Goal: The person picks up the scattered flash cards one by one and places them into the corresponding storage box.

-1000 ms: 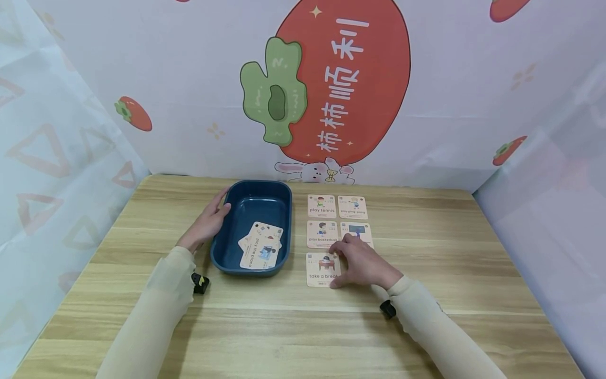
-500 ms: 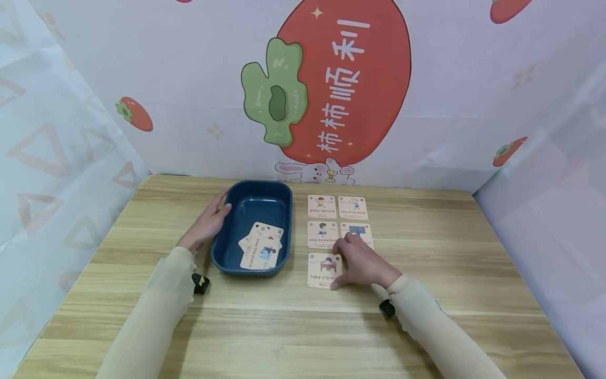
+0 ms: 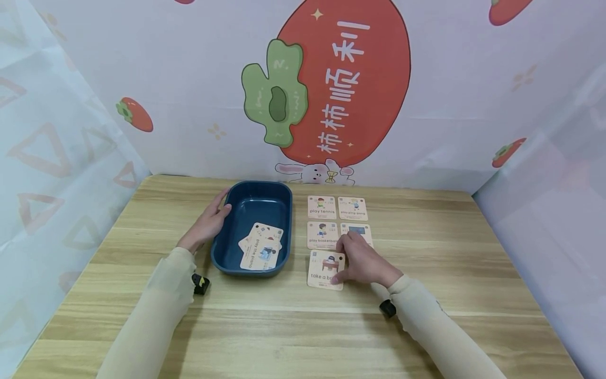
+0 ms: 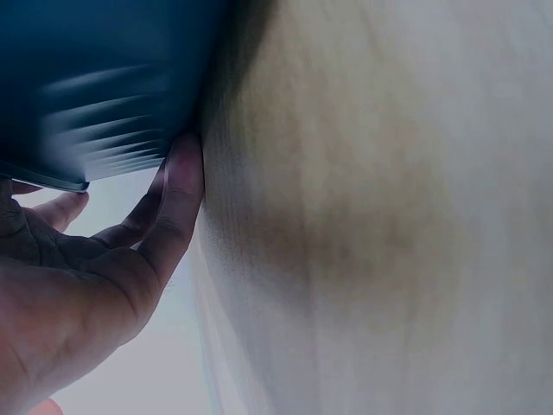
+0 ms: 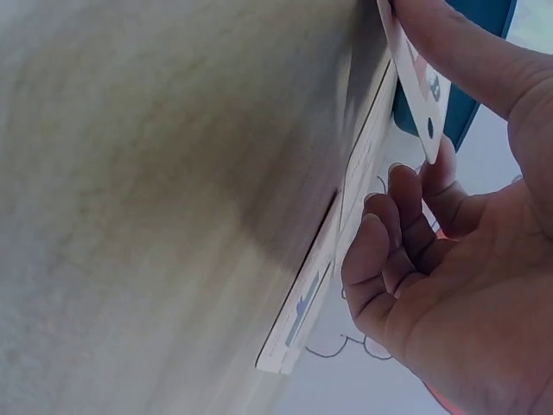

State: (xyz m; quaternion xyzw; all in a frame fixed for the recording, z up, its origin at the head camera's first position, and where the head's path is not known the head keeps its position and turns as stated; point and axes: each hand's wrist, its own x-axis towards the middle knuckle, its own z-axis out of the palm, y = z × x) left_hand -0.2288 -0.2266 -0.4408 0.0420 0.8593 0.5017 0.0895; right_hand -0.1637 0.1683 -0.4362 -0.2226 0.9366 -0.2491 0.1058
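A square picture card (image 3: 319, 269) reading "take a break" is pinched by my right hand (image 3: 367, 262), with the thumb over its right edge. In the right wrist view, the card (image 5: 422, 91) is tipped up off the table. My left hand (image 3: 204, 226) rests against the left side of a dark blue tray (image 3: 220, 263). In the left wrist view, the fairly straight fingers (image 4: 181, 173) touch the tray's outer wall and rim. Inside the tray lie overlapping cards, the top one a "play the piano" card (image 3: 260, 253).
Above the held card lie a "play basketball" card (image 3: 322, 234), a "play tennis" card (image 3: 322, 207), a "play ping-pong" card (image 3: 352, 209) and a partly covered card with a blue board (image 3: 356, 229). All are on the wooden table (image 3: 265, 337). A printed cloth (image 3: 189, 79) hangs behind.
The right thumb has come over the edge of the "take a break" card, which has risen and tilted slightly. My left hand and the tray have stayed in place.
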